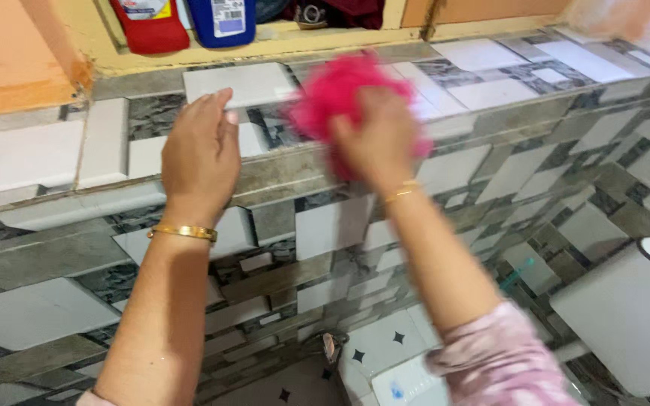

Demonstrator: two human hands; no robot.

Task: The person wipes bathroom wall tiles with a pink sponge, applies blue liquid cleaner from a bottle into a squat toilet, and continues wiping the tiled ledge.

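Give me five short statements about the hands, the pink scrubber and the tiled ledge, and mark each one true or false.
1. The right hand grips a fluffy pink mesh scrubber against the grey and white tiled ledge. True.
2. The left hand holds a blue plastic bottle. False: it holds nothing and rests open at the ledge's edge; the blue plastic bottle stands on the shelf above.
3. Each wrist wears a thin gold bangle. True.
4. The scrubber is green. False: it is bright pink.
5. A red plastic bottle stands beside the blue one. True.
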